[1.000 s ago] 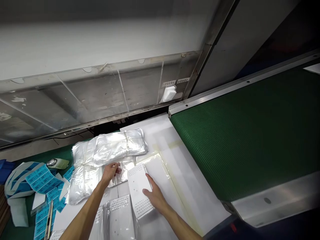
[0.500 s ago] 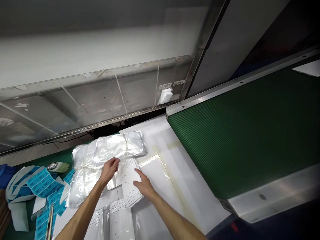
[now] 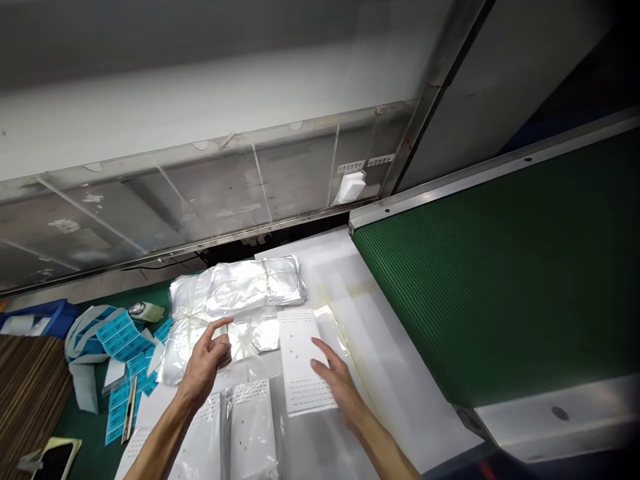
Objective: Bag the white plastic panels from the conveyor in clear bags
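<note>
A flat white plate with rows of small holes [image 3: 303, 360] lies on the white sheet [image 3: 360, 320] in front of me. My right hand [image 3: 341, 385] rests at the plate's right edge with its fingers stretched out flat, holding nothing. My left hand [image 3: 204, 365] is over the near edge of a heap of clear plastic bags [image 3: 235, 297]; its forefinger points out, its fingers are apart, and it grips nothing that I can see. A single loose clear bag [image 3: 253, 333] lies between the two hands.
Two similar white plates in clear bags [image 3: 250, 427] lie near my wrists. A green conveyor belt [image 3: 500, 267] fills the right side. Blue labels [image 3: 120, 333], a small roller device [image 3: 145, 311], a blue bin [image 3: 35, 319] and a phone [image 3: 55, 460] lie left. A clear guard panel [image 3: 200, 200] stands behind.
The white plate has moved right and now lies flat and straight. My right hand slid off it to its right edge. My left hand let go of the bag and drew back.
</note>
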A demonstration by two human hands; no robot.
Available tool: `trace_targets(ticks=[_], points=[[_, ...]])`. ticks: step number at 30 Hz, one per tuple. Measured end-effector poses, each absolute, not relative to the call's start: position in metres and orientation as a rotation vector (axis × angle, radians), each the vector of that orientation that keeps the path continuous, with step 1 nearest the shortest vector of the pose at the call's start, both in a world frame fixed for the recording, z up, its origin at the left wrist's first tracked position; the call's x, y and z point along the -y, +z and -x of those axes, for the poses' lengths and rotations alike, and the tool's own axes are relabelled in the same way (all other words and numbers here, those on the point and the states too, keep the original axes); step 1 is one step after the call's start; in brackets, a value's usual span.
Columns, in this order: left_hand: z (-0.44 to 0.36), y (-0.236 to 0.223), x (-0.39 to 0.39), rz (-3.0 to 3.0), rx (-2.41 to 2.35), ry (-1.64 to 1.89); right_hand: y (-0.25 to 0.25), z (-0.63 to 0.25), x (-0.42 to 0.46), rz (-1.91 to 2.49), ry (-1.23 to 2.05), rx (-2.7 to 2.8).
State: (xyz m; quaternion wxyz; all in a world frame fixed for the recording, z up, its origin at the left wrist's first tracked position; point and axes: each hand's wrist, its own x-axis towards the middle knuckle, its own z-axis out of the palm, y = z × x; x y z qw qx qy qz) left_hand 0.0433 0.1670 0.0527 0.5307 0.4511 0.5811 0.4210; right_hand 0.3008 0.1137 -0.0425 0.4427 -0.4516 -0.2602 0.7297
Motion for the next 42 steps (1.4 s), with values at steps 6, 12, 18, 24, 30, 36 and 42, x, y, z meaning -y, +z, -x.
trace_targets(ticks=[6,12,18,24,30,36,42], points=[[-0.063,0.067,-0.163,-1.25,-1.587,0.739,-0.006,-0.325,-0.052,0.898,1.945,0.131],[-0.115,0.092,-0.156,-1.24,-1.536,0.828,0.005,-0.262,-0.025,0.547,2.063,0.188],[-0.118,0.09,-0.131,-1.179,-1.585,0.877,0.007,-0.278,-0.028,0.565,2.061,0.174],[-0.117,0.048,-0.094,-1.157,-1.684,1.019,0.012,-0.306,-0.021,0.807,2.077,0.126],[-0.125,0.016,-0.051,-0.919,-1.698,0.87,0.017,-0.293,0.0,1.29,1.787,0.399],[-0.1,-0.002,-0.016,-0.585,-1.454,0.889,-0.002,-0.314,0.0,1.469,1.783,0.826],[-0.106,0.003,0.01,-0.159,-1.292,0.984,-0.021,-0.303,-0.023,1.536,1.6,1.166]])
